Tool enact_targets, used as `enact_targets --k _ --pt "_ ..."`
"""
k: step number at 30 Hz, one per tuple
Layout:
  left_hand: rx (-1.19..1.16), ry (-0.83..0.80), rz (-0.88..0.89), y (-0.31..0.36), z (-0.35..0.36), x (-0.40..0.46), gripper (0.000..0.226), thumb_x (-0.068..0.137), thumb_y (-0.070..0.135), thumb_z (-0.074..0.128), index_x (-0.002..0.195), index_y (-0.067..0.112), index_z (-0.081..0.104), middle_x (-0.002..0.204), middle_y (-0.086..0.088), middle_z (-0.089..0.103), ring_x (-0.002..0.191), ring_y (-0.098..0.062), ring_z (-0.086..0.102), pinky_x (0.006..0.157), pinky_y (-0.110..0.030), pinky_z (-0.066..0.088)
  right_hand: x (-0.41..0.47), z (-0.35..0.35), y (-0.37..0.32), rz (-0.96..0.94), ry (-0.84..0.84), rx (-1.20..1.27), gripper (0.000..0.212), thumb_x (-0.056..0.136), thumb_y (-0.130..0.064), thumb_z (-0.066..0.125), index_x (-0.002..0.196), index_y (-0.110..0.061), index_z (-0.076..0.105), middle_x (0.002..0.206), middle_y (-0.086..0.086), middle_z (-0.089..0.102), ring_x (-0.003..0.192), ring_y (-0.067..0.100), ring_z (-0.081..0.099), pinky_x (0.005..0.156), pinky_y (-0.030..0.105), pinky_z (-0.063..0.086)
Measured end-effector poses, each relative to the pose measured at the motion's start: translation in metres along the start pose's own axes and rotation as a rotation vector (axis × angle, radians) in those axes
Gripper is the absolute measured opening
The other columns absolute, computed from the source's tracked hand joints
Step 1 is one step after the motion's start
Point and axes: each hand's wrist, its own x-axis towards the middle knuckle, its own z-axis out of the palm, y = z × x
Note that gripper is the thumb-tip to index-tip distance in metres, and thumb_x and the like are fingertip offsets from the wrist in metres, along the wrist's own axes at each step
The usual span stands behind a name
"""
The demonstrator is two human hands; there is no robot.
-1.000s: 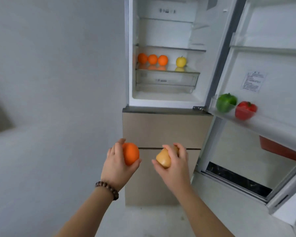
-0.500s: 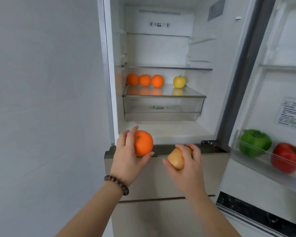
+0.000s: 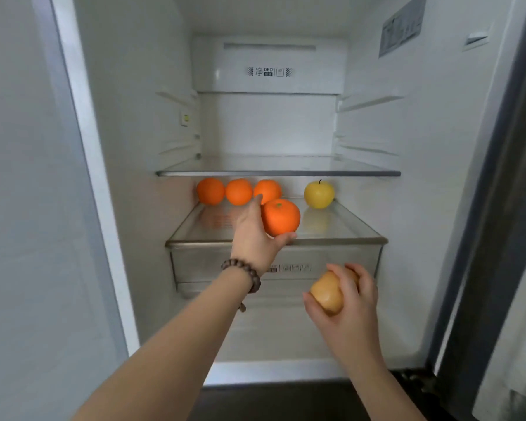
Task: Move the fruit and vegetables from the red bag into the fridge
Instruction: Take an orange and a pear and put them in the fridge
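My left hand (image 3: 254,235) grips an orange (image 3: 280,217) and holds it over the front of the fridge's lower glass shelf (image 3: 331,229). At the back of that shelf stand three oranges (image 3: 239,191) in a row and a yellow apple (image 3: 319,194) to their right. My right hand (image 3: 348,302) holds a tan, pear-like fruit (image 3: 327,291) lower down, in front of the clear drawer (image 3: 195,265). The red bag is out of view.
The fridge compartment stands open, with a bare upper glass shelf (image 3: 278,171) above the fruit. The open door (image 3: 504,208) runs down the right edge. A grey wall (image 3: 22,208) closes the left side.
The view has closed in on the fridge interior. My left hand has risen and reached forward with the orange to the lower shelf. My right hand with the tan fruit has followed toward the drawer.
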Motion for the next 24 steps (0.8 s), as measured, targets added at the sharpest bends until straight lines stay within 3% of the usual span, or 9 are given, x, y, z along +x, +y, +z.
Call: enact_targets --k 4,10,14,17,24 --pt "0.150 -0.170 -0.094 -0.005 0.024 0.064 0.089 0.061 0.046 0.080 0.134 0.018 0.037 0.125 -0.005 0.054 0.115 -0.026 0.053 0.095 -0.035 0.044 0.012 0.011 0.015 0.014 0.018 0.057 0.055 0.064 -0.053 0.066 0.113 -0.034 0.051 0.129 0.001 0.038 0.116 0.026 0.043 0.089 0.028 0.036" --pt "0.194 -0.445 -0.192 -0.010 0.050 0.123 0.083 0.073 0.036 0.077 0.139 0.013 0.033 0.138 -0.006 0.045 0.123 -0.023 0.046 0.096 -0.030 0.039 0.014 0.017 0.024 0.039 0.037 0.096 0.055 0.061 -0.058 0.060 0.112 -0.040 0.049 0.129 -0.007 0.034 0.118 0.019 0.040 0.089 0.026 0.034" --pt "0.167 -0.415 -0.191 -0.016 0.063 0.135 0.079 0.072 0.037 0.078 0.134 0.012 0.036 0.132 -0.007 0.048 0.115 -0.021 0.050 0.082 -0.026 0.038 0.016 0.015 0.023 0.017 0.059 0.100 0.055 0.061 -0.056 0.062 0.112 -0.039 0.051 0.127 -0.009 0.034 0.116 0.016 0.041 0.090 0.026 0.035" --pt "0.191 -0.365 -0.172 -0.020 0.071 0.137 0.077 0.072 0.040 0.076 0.133 0.012 0.038 0.129 -0.007 0.051 0.114 -0.022 0.052 0.080 -0.025 0.038 0.017 0.011 0.022 0.018 0.070 0.081 0.055 0.062 -0.056 0.062 0.113 -0.038 0.050 0.128 -0.009 0.034 0.115 0.018 0.042 0.088 0.023 0.034" --pt "0.307 -0.349 -0.124 -0.012 0.069 0.131 0.079 0.074 0.048 0.073 0.133 0.008 0.038 0.125 -0.009 0.054 0.112 -0.024 0.054 0.078 -0.027 0.042 0.012 0.006 0.018 0.036 0.052 0.088 0.065 0.061 -0.055 0.066 0.120 -0.038 0.043 0.123 -0.018 0.036 0.112 0.009 0.042 0.091 0.002 0.027"
